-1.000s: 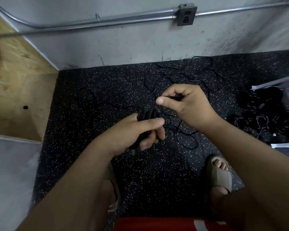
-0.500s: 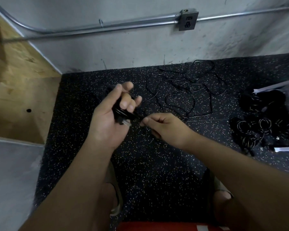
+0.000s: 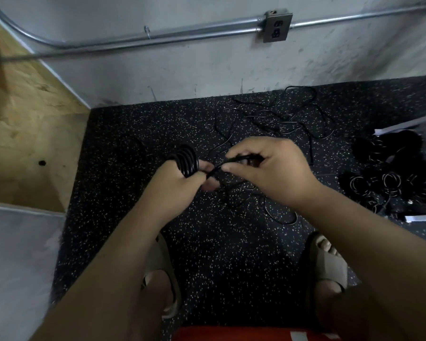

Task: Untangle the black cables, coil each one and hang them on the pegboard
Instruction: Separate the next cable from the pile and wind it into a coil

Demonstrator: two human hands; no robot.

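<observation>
Below, speckled black floor (image 3: pixel 133 134) meets grey wall (image 3: pixel 182 70); left hand (image 3: pixel 175 188) grips a coil (image 3: pixel 186 159), right hand (image 3: pixel 268 173) pinches its cable (image 3: pixel 241 158).

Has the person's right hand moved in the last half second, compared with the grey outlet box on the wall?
Yes. The right hand, pinching a thin black cable, has moved up toward the grey metal outlet box and slightly to the right.

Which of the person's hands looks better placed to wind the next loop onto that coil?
Probably the right hand: it pinches the free cable strand beside the coil, while the left hand grips that coil.
</observation>
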